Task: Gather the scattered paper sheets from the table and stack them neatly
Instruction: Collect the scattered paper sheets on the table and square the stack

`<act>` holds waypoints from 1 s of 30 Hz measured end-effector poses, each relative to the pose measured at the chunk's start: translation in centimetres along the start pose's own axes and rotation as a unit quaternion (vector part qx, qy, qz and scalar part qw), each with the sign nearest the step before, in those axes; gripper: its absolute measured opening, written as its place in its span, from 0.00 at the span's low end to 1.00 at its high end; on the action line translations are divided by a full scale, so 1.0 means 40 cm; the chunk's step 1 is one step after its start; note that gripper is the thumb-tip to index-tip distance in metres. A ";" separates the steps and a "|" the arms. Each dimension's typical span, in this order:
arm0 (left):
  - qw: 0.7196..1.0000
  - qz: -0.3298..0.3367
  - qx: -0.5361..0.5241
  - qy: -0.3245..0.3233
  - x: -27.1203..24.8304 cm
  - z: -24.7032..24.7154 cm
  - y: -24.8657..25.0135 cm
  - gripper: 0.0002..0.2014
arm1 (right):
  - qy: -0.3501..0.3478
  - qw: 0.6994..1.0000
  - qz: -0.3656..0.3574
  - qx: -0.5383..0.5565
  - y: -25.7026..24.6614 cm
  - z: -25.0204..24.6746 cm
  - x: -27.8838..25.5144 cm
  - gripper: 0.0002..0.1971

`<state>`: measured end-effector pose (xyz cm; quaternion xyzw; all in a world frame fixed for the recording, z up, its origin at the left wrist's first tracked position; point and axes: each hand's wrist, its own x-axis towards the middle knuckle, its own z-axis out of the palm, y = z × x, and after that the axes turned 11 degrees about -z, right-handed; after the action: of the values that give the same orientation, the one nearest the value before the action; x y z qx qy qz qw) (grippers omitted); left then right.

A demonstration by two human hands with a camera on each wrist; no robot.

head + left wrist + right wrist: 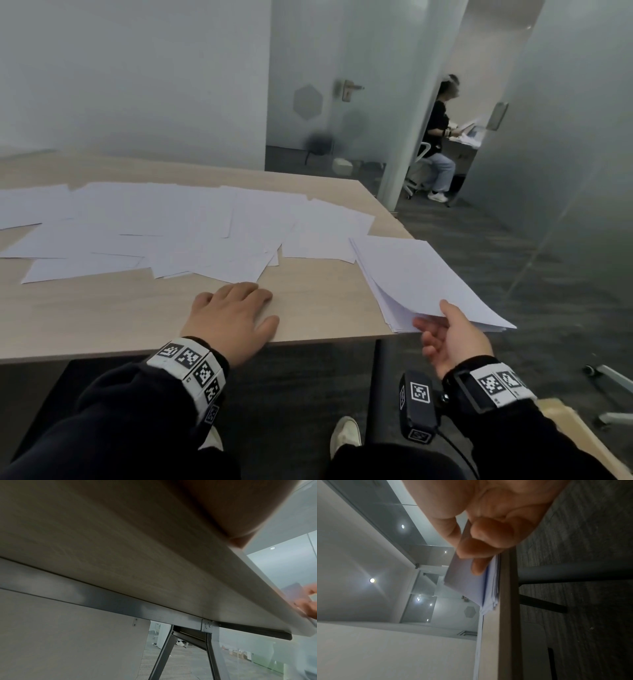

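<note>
Several white paper sheets (164,226) lie scattered and overlapping across the middle and left of the wooden table (315,308). A stack of sheets (421,274) sits at the table's near right corner and overhangs its right edge. My right hand (442,318) pinches the near corner of the stack's top sheet, thumb above and fingers below, so that corner is lifted and curved. In the right wrist view the right hand (465,534) holds that sheet (464,582) above the stack (493,588). My left hand (233,315) rests flat on bare wood just in front of the scattered sheets, holding nothing.
The table's front edge (171,353) runs under my left wrist. Frosted glass walls (565,154) stand to the right, with a door (342,102) behind the table. Another person (438,137) sits at a desk beyond the doorway. A chair base (609,377) lies on the carpet at right.
</note>
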<state>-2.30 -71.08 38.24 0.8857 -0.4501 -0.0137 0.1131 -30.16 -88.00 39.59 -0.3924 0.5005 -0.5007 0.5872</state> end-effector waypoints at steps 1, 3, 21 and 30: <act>1.000 0.000 -0.001 0.001 -0.001 0.000 -0.001 0.27 | 0.003 1.000 0.003 -0.009 0.002 -0.004 -0.003 0.17; 1.000 0.000 -0.004 0.003 0.000 0.000 -0.001 0.27 | 0.013 0.999 0.010 -0.029 0.006 -0.013 -0.016 0.23; 1.000 -0.010 0.012 -0.004 0.004 -0.032 -0.104 0.31 | -0.369 0.780 -0.303 -0.404 -0.061 0.324 -0.203 0.15; 0.992 -0.128 0.011 0.005 -0.014 -0.059 -0.278 0.38 | -0.430 0.410 -0.410 -0.692 -0.065 0.644 -0.155 0.16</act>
<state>6.52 -63.85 38.15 0.9374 -0.3323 -0.0190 0.1029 -5.39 -83.47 48.21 -0.9876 0.1389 0.0695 -0.0210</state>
